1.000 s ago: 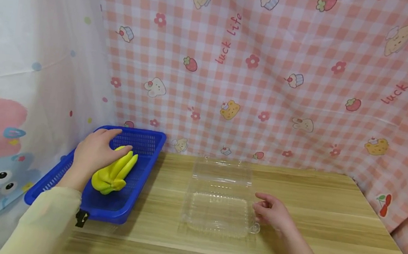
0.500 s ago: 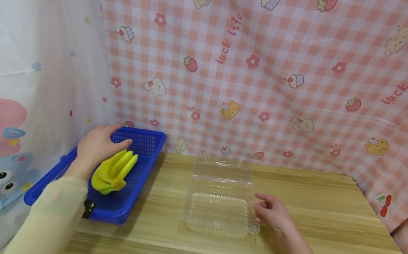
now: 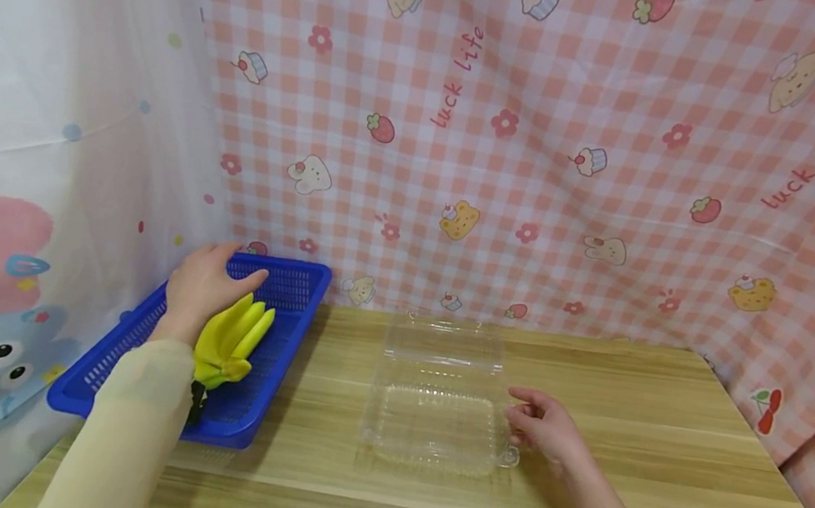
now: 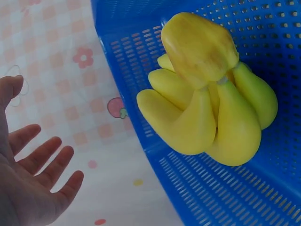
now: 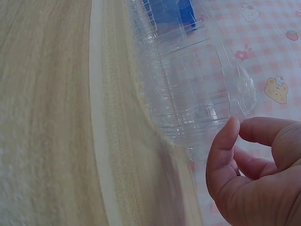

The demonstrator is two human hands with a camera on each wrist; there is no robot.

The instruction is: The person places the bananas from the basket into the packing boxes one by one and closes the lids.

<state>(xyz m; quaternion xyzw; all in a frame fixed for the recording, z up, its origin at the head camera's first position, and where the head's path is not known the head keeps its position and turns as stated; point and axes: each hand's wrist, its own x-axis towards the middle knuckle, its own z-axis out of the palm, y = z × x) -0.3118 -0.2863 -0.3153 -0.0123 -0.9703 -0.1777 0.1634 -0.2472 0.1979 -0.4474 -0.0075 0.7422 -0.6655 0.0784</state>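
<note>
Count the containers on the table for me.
2: a blue basket on the left, with yellow bananas in it, and an open clear plastic box to its right. No others show.

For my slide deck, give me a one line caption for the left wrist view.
The left grip holds nothing, near but not touching bananas in a blue basket.

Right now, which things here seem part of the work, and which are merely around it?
Likely in the work: yellow bananas, blue basket holding them, clear open container, left hand near the bananas, right hand at the container's edge.

Just surroundings: wooden table, pink checked cloth, white cartoon cloth.
</note>
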